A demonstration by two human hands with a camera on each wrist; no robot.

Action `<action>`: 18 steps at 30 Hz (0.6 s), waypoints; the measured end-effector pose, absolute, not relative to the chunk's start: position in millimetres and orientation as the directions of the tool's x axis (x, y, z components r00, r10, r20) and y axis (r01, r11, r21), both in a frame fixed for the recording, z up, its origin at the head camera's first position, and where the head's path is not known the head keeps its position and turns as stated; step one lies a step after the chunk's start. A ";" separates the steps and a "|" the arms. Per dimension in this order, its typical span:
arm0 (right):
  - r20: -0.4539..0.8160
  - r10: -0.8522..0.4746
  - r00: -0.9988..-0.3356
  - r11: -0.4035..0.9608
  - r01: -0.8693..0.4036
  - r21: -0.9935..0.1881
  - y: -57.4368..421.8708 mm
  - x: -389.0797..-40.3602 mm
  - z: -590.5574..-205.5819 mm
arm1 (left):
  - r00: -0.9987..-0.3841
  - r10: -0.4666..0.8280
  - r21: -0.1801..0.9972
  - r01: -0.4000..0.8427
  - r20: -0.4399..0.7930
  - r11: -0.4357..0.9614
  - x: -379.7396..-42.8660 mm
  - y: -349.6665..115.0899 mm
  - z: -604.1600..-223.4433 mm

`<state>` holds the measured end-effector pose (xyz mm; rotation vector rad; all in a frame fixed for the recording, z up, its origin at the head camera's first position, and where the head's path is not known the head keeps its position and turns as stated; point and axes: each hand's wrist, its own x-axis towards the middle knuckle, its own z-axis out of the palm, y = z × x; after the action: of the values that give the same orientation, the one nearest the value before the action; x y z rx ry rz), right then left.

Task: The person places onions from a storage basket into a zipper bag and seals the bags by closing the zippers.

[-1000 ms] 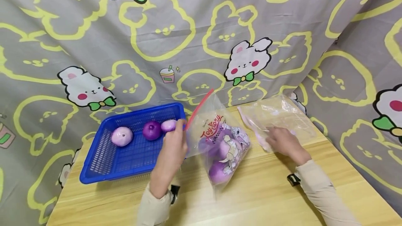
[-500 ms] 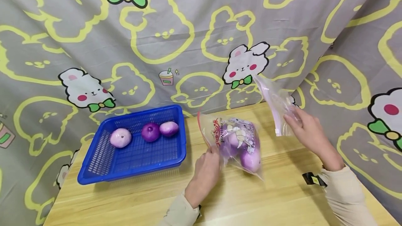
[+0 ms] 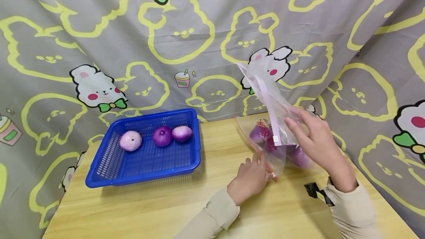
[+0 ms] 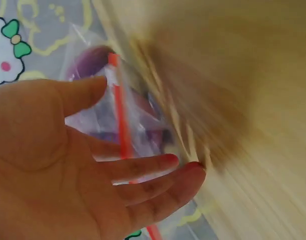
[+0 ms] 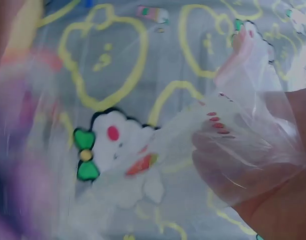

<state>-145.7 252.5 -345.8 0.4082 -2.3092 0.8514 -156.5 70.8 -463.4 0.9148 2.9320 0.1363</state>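
"On the wood-grain table [image 3: 149, 209], where is the red-zipped onion bag [image 3: 278, 163] laid?"
"Beside the left hand [image 3: 250, 178], loosely outstretched, and below the right hand [image 3: 315, 139], by which a clear zip bag [image 3: 268, 100] is gripped."

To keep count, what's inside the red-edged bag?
Inside the red-edged bag are purple onions. The pale-edged bag that the right hand holds partly hides them, so their exact number cannot be told.

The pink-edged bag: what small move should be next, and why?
Probably the left hand should pinch the edge of the pink-edged bag to spread it: the right hand alone holds it, no onion shows inside, and three onions lie in the blue basket.
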 end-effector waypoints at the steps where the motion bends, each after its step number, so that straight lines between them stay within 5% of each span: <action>1: 0.657 -0.074 -0.750 0.737 -0.486 -0.471 248.5 -144.8 -343.2 | -0.820 0.571 0.115 0.565 -0.033 0.817 -158.7 72.6 -462.4; 4: 0.674 -0.115 -0.730 0.718 -0.530 -0.452 236.4 -140.7 -338.2 | -0.806 0.591 0.204 0.584 0.029 0.786 -164.2 62.7 -449.2; 8: 0.689 -0.193 -0.699 0.689 -0.596 -0.412 219.4 -130.1 -335.1 | -0.753 0.598 0.321 0.658 0.275 0.681 -161.5 18.1 -417.0; 13: 0.654 -0.321 -0.686 0.632 -0.669 -0.391 193.2 -126.2 -335.3 | -0.678 0.407 0.509 0.732 0.612 0.454 -148.0 -38.6 -374.9; 18: 0.536 -0.443 -0.719 0.595 -0.683 -0.424 163.7 -131.0 -351.1 | -0.669 0.250 0.634 0.743 0.700 0.214 -142.3 -64.2 -358.9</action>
<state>-131.0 163.7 -351.1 0.9058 -2.4499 0.8805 -142.3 -64.2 -358.9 1.2383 2.7607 1.9701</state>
